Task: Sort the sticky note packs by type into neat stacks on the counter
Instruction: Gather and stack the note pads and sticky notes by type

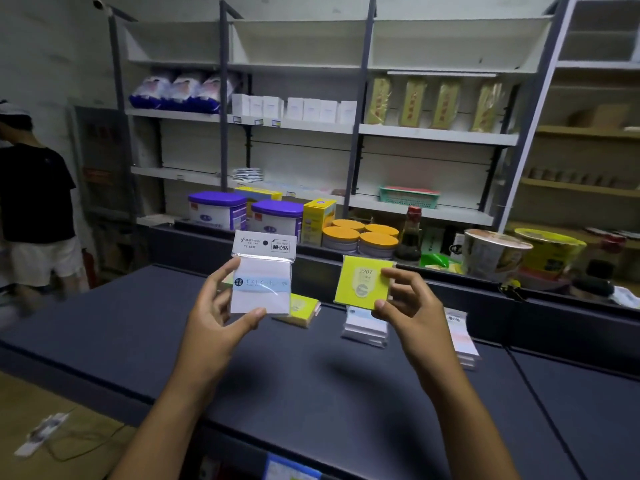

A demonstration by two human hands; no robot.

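**Each pack sits over the wrong pile**

My left hand [221,306] pinches the white pack [261,275]; my right hand [405,299] pinches the yellow pack [362,282]. Beyond my left, the yellow stack [299,311]; under my right, the white stack [365,329]. I judge a crossover.

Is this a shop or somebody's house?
Most likely a small shop. Metal shelves hold rows of packaged goods with price tags, tins and a sauce bottle line a dark counter, and sticky note packs lie on it.
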